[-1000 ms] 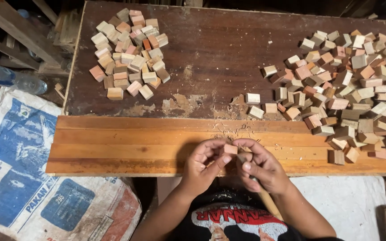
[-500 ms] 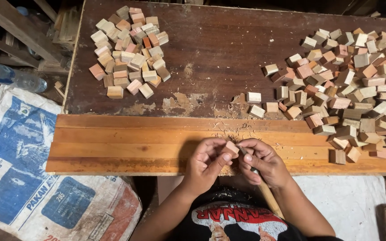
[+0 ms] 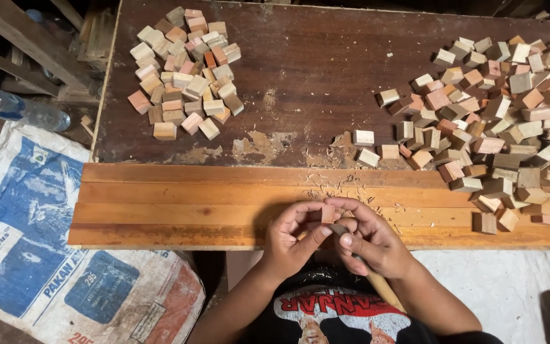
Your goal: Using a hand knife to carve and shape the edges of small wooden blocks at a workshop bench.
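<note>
Where fingertips pinch it, small reddish-brown wooden block [image 3: 328, 213].

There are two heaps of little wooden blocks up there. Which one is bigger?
The right heap: it spreads wide to the table's right edge, while the left heap is a compact cluster near the far left corner.

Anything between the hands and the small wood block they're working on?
Nothing visible. The left hand pinches the small wood block directly, and the right hand presses a tool against it. Only shavings lie on the plank beyond.
</note>
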